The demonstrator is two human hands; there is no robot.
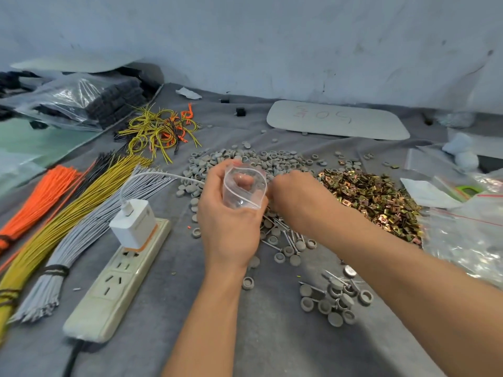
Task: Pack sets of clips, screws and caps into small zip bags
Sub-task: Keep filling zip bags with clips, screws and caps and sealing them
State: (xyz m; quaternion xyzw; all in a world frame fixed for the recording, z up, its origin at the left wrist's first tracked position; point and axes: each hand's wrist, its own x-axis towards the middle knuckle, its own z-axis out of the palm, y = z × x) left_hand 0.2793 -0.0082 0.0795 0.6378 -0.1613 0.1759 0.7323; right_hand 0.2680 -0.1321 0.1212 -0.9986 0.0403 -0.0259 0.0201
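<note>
Gripping clear zip bag (243, 186) in left hand (228, 216), fingers curled round it, mouth gaping, held up over centre of grey surface (272, 344). With right hand (290, 194) at 3 o'clock of the bag, just beside its edge; blurred, fingers bent, cannot tell whether pinching anything. Behind at 12 o'clock, heap of grey caps (272, 159). At 3 o'clock, pile of brass clips (373, 197). Under the wrists at 5 o'clock, loose screws (290, 236) mixed with caps. At 9 o'clock, power strip (119, 276) with white charger (133, 224) plugged in, wire bundles (70, 213) beyond.
</note>
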